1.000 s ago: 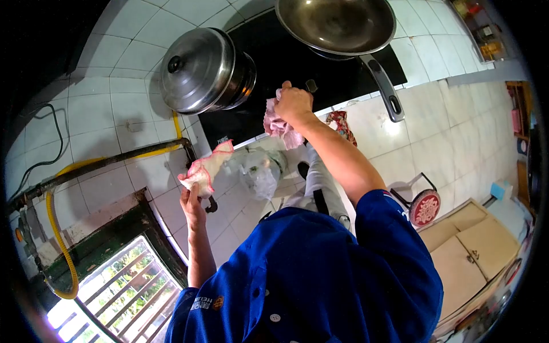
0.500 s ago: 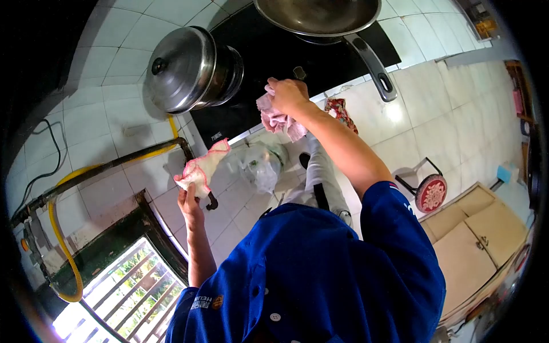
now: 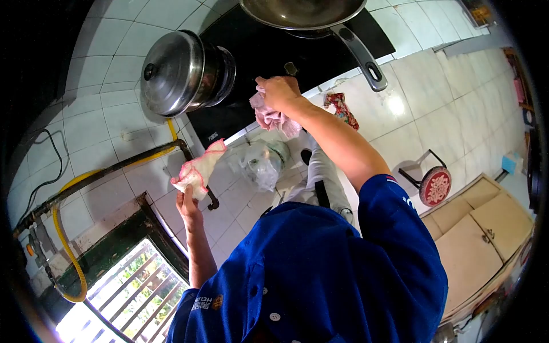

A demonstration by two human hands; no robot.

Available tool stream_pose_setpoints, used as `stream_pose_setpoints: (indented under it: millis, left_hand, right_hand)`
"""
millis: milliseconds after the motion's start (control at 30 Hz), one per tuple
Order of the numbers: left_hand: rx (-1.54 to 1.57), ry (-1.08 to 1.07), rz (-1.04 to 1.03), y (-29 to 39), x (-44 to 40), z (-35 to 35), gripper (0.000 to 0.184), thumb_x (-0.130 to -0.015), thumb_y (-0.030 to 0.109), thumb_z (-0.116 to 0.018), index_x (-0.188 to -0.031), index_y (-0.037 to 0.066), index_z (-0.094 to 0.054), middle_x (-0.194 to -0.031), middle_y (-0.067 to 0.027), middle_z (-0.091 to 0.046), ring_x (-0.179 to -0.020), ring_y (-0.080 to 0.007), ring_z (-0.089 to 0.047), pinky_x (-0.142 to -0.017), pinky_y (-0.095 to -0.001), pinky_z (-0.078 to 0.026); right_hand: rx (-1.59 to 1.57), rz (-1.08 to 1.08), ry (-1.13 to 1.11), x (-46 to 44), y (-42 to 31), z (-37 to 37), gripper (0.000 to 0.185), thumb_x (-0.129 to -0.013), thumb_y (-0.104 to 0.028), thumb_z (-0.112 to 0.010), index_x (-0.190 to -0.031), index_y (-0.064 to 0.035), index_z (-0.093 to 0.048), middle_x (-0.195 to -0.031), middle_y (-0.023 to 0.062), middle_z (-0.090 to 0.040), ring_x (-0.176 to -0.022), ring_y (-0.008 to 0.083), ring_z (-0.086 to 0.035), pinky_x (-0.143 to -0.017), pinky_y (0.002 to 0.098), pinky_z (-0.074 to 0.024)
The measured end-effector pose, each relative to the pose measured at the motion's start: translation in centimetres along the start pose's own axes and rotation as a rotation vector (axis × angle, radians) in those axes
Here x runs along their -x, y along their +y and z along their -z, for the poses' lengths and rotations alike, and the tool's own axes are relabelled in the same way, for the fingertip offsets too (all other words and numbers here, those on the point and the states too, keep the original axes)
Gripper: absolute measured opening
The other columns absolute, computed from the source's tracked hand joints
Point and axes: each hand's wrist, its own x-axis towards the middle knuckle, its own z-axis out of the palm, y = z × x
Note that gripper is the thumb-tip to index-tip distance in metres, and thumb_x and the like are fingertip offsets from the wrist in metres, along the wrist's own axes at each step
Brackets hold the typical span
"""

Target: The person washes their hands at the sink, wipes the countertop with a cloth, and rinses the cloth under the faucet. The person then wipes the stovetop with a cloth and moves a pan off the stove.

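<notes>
My right hand is closed on a pink cloth, which bunches under the fingers at the front edge of the black cooktop. Lower on the left, my left hand pinches a white cloth with a pink-red border in the air, away from the cooktop. A lidded steel pot stands on the cooktop's left side. At the back right sits a wok, its dark handle reaching out past the front edge.
Below the counter edge is a clear plastic bag. A red patterned cloth lies right of my forearm. Farther right are a red-topped stool and a beige cabinet. A dark pipe and yellow hose run along the left wall.
The view has shifted slightly, so the cookware sits a little farther left and up. Both hands keep hold of their cloths, with little movement over the cooktop edge.
</notes>
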Motion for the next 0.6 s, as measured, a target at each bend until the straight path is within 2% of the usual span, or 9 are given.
stream_pose_setpoints:
  millis: [267,333,500,600]
  left_hand:
    - [-0.025,-0.016,0.019,-0.2,0.4,0.2,0.03,-0.09,0.02,-0.054,-0.114,0.002,-0.056,-0.103,-0.0067,-0.062,-0.089,-0.0142,-0.059,-0.075,-0.0268,-0.046]
    - [-0.032,-0.012,0.028,-0.4,0.3,0.5,0.03,-0.09,0.02,-0.054,-0.114,0.002,-0.056,-0.103,-0.0066,-0.062,-0.089,-0.0141,-0.059,-0.075,-0.0268,-0.046]
    - [-0.053,-0.003,0.045,-0.2,0.3,0.3,0.029,-0.09,0.021,-0.056,-0.112,0.003,-0.056,-0.104,-0.0062,-0.062,-0.089,-0.0141,-0.059,-0.075,-0.027,-0.047]
    - [-0.027,0.021,0.004,0.1,0.5,-0.5,0.031,-0.091,0.02,-0.053,-0.115,0.001,-0.055,-0.101,-0.0044,-0.06,-0.084,-0.0104,-0.056,-0.07,-0.0229,-0.043]
  right_hand:
    - [-0.098,0.071,0.05,-0.2,0.8,-1.1,0.021,-0.076,-0.016,-0.058,-0.096,-0.0162,-0.066,-0.089,0.0058,-0.069,-0.087,0.0248,-0.066,-0.069,0.0384,-0.0518]
    - [-0.002,0.1,0.018,-0.2,0.6,-0.4,0.02,-0.075,-0.014,-0.059,-0.093,-0.0156,-0.067,-0.09,0.0059,-0.069,-0.088,0.0247,-0.066,-0.07,0.0379,-0.0515]
    - [-0.017,0.129,-0.001,-0.5,0.9,-0.6,0.023,-0.075,-0.014,-0.06,-0.096,-0.0161,-0.068,-0.093,0.0064,-0.069,-0.09,0.0242,-0.066,-0.073,0.0364,-0.0517]
    - [-0.05,0.123,0.007,-0.5,1.1,-0.8,0.024,-0.075,-0.014,-0.06,-0.097,-0.0165,-0.069,-0.095,0.0058,-0.069,-0.091,0.0236,-0.066,-0.074,0.0357,-0.0521]
